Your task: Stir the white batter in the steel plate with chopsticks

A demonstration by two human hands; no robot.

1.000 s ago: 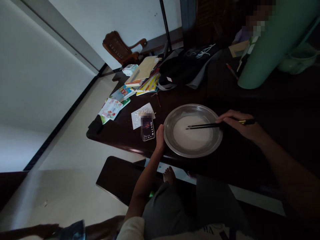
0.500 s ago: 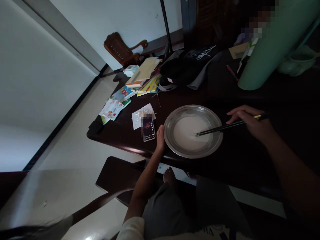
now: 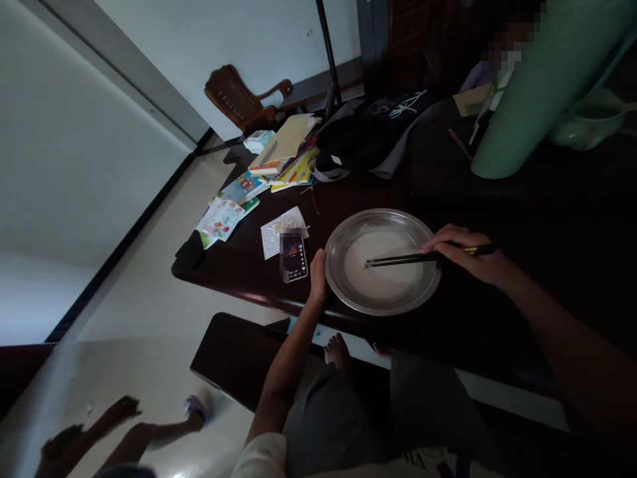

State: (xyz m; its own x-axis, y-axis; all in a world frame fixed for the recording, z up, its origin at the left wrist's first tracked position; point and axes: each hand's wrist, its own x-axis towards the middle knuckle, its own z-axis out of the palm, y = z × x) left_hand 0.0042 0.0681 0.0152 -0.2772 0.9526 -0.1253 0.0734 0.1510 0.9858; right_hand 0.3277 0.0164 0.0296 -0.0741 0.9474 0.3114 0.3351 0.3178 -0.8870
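Note:
A wide steel bowl (image 3: 338, 292) holding a pale, milky liquid (image 3: 381, 279) stands near the edge of the dark table. My left hand (image 3: 319, 275) grips its left rim, thumb upward, with the other fingers hidden against the side. Black chopsticks (image 3: 405, 258) are held in my right hand (image 3: 460, 251) over the bowl's right rim. Their tips dip into the liquid left of its middle. Just left of my left hand lies a phone (image 3: 295, 255) with its screen lit, overlapping a white sheet (image 3: 271, 244) with thin pale sticks on it.
Books and papers (image 3: 288, 146) are stacked at the back left, beside a black bag (image 3: 358, 143). A tall green cylinder (image 3: 527, 113) and a pale green cup (image 3: 587, 129) stand at the right. A dark bench (image 3: 229, 358) is below the table. Another person's limbs (image 3: 144, 438) show at lower left.
My right hand has moved left, and the chopstick tips have shifted left through the liquid. My left hand stays on the bowl. At lower left, the other person has moved away from the bench.

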